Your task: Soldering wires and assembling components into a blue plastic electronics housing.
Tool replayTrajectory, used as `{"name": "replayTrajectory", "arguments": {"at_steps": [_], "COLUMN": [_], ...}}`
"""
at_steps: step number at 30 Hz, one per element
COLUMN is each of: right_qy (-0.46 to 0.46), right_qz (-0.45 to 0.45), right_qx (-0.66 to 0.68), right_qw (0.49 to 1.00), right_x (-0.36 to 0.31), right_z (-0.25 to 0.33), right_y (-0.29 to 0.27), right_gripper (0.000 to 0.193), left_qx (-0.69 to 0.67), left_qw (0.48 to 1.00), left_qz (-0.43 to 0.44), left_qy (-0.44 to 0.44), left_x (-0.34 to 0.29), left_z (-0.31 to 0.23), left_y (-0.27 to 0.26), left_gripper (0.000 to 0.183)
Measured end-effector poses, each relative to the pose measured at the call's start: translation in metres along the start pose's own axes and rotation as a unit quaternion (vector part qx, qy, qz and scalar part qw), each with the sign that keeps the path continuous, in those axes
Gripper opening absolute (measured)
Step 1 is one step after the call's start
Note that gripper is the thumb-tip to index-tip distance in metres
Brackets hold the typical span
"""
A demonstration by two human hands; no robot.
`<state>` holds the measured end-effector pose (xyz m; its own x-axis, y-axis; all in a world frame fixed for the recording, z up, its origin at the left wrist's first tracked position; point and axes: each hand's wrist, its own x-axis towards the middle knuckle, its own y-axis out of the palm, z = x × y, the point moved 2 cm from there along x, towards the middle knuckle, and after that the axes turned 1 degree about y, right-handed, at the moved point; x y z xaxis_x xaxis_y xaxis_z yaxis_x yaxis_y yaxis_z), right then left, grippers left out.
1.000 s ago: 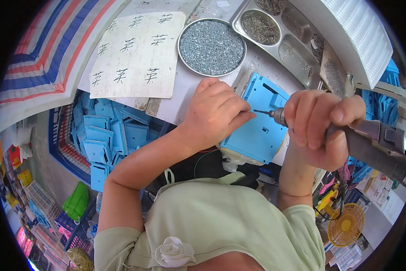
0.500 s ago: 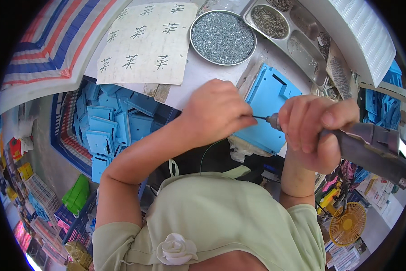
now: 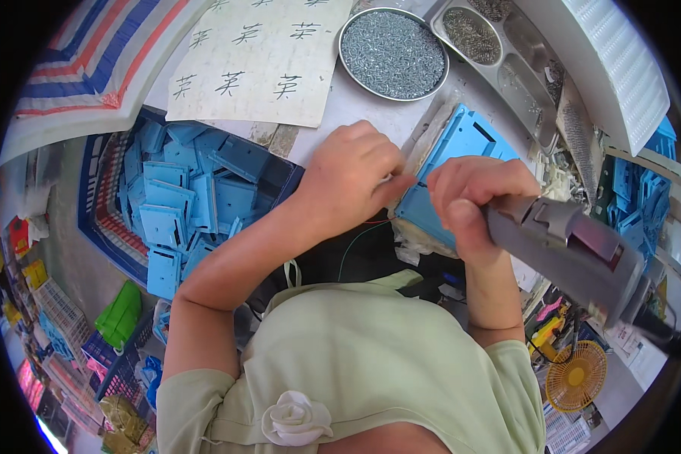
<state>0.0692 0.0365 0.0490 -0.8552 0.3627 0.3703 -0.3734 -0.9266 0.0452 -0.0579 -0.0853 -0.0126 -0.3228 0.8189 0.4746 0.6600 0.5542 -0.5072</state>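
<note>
Head view: a light blue panel (image 3: pixel 450 147) is laid flat on the tabletop (image 3: pixel 310 141), with crumpled clear plastic (image 3: pixel 410 251) showing beneath its near edge. A dark powered screwdriver (image 3: pixel 560 242) is gripped by the right hand (image 3: pixel 476 197), its fingers wrapped fully around the front of the body, and its nose is pointed down and left across the panel. The bit is hidden behind the knuckles, so contact with a fastener cannot be told. The left hand (image 3: pixel 355 166) is held at the panel's left edge, fingers curled and thumb brought close to the forefinger; whether anything small is pinched there cannot be told.

The step in hand is judged to be the setting or driving of a small screw near that edge. For the next move, the bit would need to be kept square to the panel and the left fingertips held clear of it.

The panel is seen to be thin and rectangular, smooth and matt, with a raised border and a dark rectangular opening towards its far right part; its middle is covered by the right hand. Beyond it, a round metal dish (image 3: pixel 401 98) is filled with small silver screws (image 3: pixel 393 54).
</note>
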Motion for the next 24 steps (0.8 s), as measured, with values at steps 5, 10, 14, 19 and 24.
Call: {"name": "replayTrajectory", "arguments": {"at_steps": [5,10,14,19,24], "right_qy": [-0.013,-0.049,-0.042,-0.011,0.02], "right_qz": [-0.04,0.007,0.003,-0.027,-0.031], "right_qx": [0.056,0.102,0.103,0.097,0.072], "right_qw": [0.998,0.994,0.994,0.995,0.997], "right_x": [0.014,0.019,0.013,-0.004,-0.016], "right_z": [0.029,0.042,0.039,0.04,0.029], "right_y": [-0.006,-0.005,-0.002,0.003,0.016], "right_gripper": [0.024,0.034,0.032,0.028,0.02], "left_qx": [-0.004,-0.018,-0.01,-0.005,-0.027], "left_qw": [0.998,0.998,0.998,0.998,0.999], "left_qz": [-0.025,-0.016,0.002,0.054,-0.028], "left_qy": [0.059,0.062,0.067,0.021,-0.025], "left_x": [0.002,0.001,-0.001,0.004,0.005], "left_z": [-0.013,-0.017,-0.019,-0.027,-0.006], "left_y": [0.003,0.006,0.006,-0.014,-0.036], "left_gripper": [0.028,0.03,0.031,0.042,0.049]}}
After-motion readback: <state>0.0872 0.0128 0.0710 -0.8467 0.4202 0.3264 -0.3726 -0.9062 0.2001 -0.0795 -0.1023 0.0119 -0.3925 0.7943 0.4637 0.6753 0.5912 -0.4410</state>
